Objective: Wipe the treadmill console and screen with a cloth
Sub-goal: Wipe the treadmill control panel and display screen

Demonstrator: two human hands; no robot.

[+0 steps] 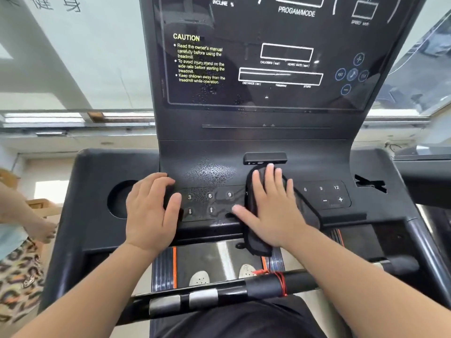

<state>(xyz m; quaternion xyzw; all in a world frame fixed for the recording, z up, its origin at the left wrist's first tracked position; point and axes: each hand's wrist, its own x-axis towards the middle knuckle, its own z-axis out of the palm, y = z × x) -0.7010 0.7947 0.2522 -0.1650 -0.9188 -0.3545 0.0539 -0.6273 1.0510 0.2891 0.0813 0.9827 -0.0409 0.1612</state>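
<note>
With the right hand [273, 208] flat, fingers spread, pressing the dark cloth [306, 211] onto the console [366, 215], left hand [148, 211] open and empty beside it, droplets [210, 173] between them risk seeping into keys [210, 195], or accidental presses.

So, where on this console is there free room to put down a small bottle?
The round recess left of the left hand is bare. So is the flat patch between the right number keypad and the jagged slot. The middle is crowded: the right hand presses the dark grey cloth there.
</note>
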